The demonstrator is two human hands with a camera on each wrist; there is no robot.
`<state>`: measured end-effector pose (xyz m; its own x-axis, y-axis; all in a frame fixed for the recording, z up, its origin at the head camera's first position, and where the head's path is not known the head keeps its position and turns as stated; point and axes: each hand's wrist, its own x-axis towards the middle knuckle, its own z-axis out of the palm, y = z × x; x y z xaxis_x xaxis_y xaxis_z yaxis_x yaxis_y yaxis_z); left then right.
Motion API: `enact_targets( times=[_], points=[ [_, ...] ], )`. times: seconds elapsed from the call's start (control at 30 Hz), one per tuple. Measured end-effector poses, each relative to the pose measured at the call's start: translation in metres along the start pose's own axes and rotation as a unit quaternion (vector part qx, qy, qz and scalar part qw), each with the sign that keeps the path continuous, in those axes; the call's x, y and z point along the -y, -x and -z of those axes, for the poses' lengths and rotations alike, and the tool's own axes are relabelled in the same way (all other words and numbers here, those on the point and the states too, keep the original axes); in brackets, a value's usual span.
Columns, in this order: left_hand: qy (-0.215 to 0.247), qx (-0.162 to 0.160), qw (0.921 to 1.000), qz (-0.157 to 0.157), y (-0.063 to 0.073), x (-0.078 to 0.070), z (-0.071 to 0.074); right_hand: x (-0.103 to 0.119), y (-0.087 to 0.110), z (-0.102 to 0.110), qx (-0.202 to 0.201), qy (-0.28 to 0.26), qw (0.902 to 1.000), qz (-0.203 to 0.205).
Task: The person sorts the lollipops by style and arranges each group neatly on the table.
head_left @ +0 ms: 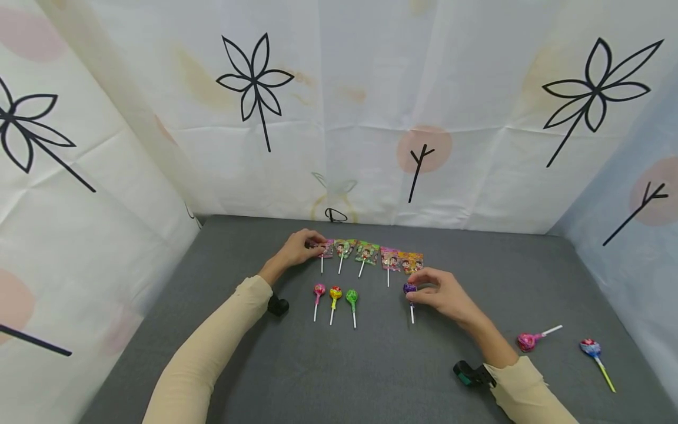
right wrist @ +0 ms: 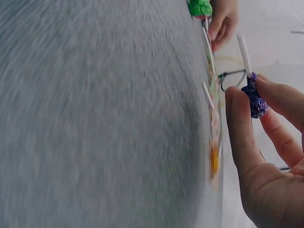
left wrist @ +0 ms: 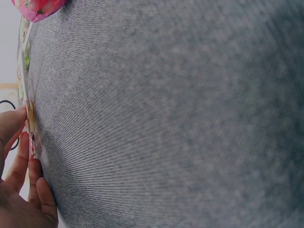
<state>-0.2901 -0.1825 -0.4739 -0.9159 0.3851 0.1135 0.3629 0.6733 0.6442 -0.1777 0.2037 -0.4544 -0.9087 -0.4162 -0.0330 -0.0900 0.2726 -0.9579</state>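
My right hand (head_left: 444, 295) pinches a purple-wrapped lollipop (right wrist: 257, 99) between thumb and finger, its white stick free. In the head view it is right of a short row: a pink lollipop (head_left: 319, 290), a yellow lollipop (head_left: 335, 292) and a green lollipop (head_left: 352, 296). Farther back, my left hand (head_left: 299, 247) pinches the leftmost flat-packet lollipop (head_left: 326, 249) by its left side; the fingers partly cover it. Beside that packet lie a green packet lollipop (head_left: 345, 247), another green packet lollipop (head_left: 366, 252), a pink packet lollipop (head_left: 391, 259) and an orange packet (head_left: 411, 262).
A pink lollipop (head_left: 527, 341) and a blue-and-red lollipop (head_left: 590, 347) lie on the grey table (head_left: 318, 377) at the right, beyond my right forearm. A white patterned curtain (head_left: 360, 106) hangs along the table's back edge and sides.
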Motion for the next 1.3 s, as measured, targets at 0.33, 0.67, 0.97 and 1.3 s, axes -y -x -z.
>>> enact_targets(
  times=[0.33,0.67,0.97,1.3],
  points=[
    [0.000,-0.003,1.0000,0.004,-0.001,0.003,-0.001,0.004,-0.017,-0.023,0.037,-0.013,0.9989,0.027],
    [-0.008,-0.001,1.0000,0.001,-0.002,0.006,-0.002,0.011,-0.028,-0.044,0.048,-0.005,0.9976,0.051],
    [0.008,-0.007,0.9995,-0.031,0.002,0.004,0.002,0.013,-0.041,-0.063,0.063,0.009,0.9959,0.065],
    [-0.005,-0.008,0.9999,-0.007,-0.001,0.004,-0.001,0.012,-0.049,-0.074,0.051,0.055,0.9951,0.065]
  ],
)
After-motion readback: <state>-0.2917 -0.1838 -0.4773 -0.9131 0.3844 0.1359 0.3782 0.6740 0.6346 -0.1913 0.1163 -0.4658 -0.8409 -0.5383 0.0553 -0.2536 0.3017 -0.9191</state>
